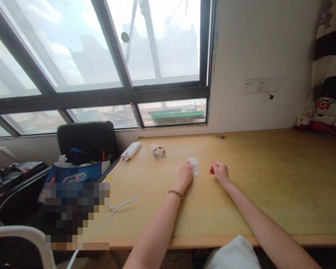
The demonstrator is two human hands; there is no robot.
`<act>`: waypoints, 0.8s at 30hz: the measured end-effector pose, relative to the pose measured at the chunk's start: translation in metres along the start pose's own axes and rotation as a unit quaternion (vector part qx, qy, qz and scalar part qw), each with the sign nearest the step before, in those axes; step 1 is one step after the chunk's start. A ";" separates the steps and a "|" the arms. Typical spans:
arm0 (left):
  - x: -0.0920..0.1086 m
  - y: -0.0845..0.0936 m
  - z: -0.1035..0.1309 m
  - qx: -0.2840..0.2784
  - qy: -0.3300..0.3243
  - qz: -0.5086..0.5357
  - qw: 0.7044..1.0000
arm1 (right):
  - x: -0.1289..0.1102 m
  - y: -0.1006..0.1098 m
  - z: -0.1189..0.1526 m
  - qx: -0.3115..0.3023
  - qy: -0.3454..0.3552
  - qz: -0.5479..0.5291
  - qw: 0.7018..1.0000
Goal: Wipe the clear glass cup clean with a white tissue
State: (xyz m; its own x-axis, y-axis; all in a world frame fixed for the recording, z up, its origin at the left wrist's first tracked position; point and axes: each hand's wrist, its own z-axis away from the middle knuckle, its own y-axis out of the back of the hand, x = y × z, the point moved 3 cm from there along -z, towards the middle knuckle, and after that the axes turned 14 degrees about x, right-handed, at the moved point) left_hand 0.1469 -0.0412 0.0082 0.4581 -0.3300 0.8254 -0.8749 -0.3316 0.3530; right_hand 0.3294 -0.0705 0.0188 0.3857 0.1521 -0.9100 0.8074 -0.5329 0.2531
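My left hand point(186, 174) is closed on the table, its fingers at the left edge of a small flat white rectangular piece point(195, 167). The piece looks like a folded tissue or pad, and the fingers appear to grip its edge. A beaded bracelet point(176, 193) circles my left wrist. To the right of the white piece, apart from it, my right hand point(221, 174) is held with curled fingers and the thumb against them. Anything pinched there is too small or hidden to make out. Further back on the left, a silver openwork ring-shaped object point(159, 152) rests on the table.
A white power bank point(131, 150) with a cable lies at the left edge of the wooden table point(282, 186). Another white cable point(124, 204) lies nearer. Left of the table stands a black chair point(86, 138) with a blue bag point(75, 175). A window and wall sockets are behind.
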 end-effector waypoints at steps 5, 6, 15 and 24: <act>0.012 -0.009 -0.002 -0.002 0.061 0.125 0.990 | 0.012 -0.003 -0.005 0.002 -0.059 -0.013 0.998; 0.015 -0.011 -0.001 -0.003 0.101 0.173 0.980 | 0.016 -0.005 -0.007 0.008 -0.076 -0.013 0.997; 0.030 -0.026 0.011 -0.035 0.306 0.472 0.826 | 0.022 -0.012 -0.009 -0.011 -0.180 -0.161 0.970; 0.022 -0.024 0.003 -0.099 0.345 0.498 0.790 | 0.002 -0.003 -0.001 -0.052 -0.164 -0.226 0.959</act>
State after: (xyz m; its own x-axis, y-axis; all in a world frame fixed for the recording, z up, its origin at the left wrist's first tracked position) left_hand 0.1783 -0.0430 0.0170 -0.6065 0.2431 0.7570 -0.7864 -0.0437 -0.6161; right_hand 0.3280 -0.0679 0.0161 -0.1615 0.0679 -0.9845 0.9058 -0.3857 -0.1752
